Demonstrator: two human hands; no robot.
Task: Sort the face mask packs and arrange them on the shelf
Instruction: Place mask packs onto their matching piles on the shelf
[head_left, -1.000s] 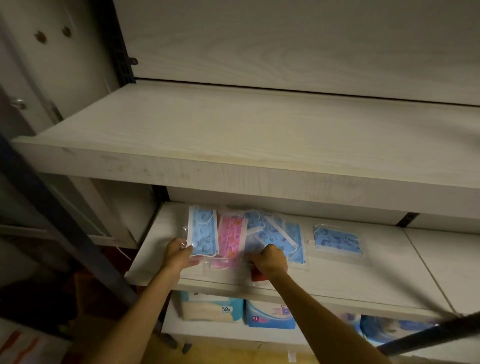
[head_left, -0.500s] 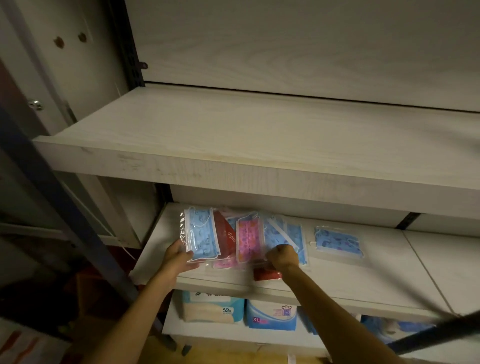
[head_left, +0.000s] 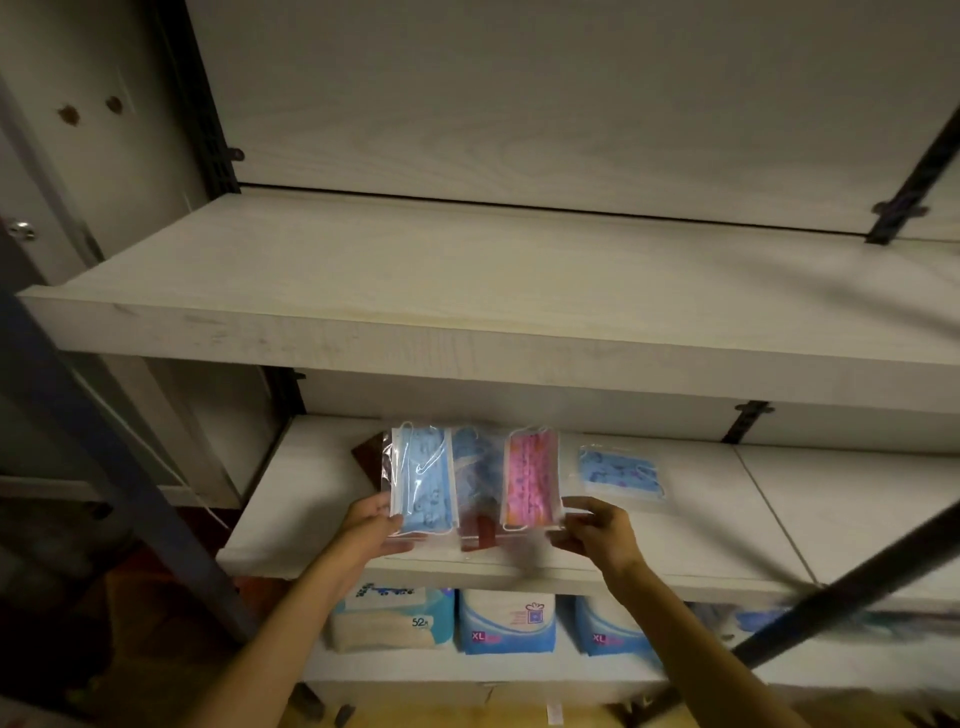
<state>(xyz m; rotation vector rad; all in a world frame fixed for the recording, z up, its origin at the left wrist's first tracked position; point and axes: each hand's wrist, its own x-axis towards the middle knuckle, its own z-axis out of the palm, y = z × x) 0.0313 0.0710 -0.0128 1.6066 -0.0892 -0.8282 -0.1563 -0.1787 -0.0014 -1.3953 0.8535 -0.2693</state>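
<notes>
Pinching a pink mask pack (head_left: 531, 478) by its lower corner, my right hand (head_left: 597, 535) lifts it over the middle shelf (head_left: 291, 519). My left hand (head_left: 371, 527) grips a light-blue mask pack (head_left: 423, 480) just left of it. Another blue pack (head_left: 621, 472) lies flat on the shelf, right of the pink one.

A dim stockroom or the back of a small shop, judging by its fittings: pale wood-grain shelf boards (head_left: 467, 291) hang on dark slotted metal uprights (head_left: 205, 104) against a plain back panel. On the middle shelf (head_left: 691, 540), below the bare top board, lie clear-wrapped face mask packs (head_left: 621, 470) in blue and pink, several to a kind, like goods for sale. Beneath that shelf stand rows of bagged hygiene products (head_left: 506, 621), two marked XL, and a pack (head_left: 389, 618) marked 52. A dark metal rack post (head_left: 104, 457) crosses the view left of the shelf.
</notes>
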